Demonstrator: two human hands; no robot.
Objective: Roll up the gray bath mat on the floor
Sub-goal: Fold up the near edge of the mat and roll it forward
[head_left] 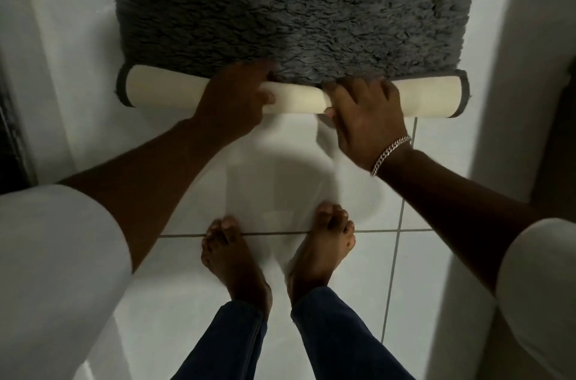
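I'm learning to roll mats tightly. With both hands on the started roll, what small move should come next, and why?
Probably push the roll forward another turn with the left hand and right hand together. Only a slim cream-backed tube is formed, and most of the gray bath mat lies flat ahead.

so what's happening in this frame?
A person bent over a white tiled floor is rolling up a gray bath mat from the near edge. Both hands grip the roll: the left hand left of centre, the right hand, with a chain bracelet at the wrist, just beside it. The roll is only begun, showing the cream backing; most of the mat lies flat beyond it. Bare feet stand just behind.
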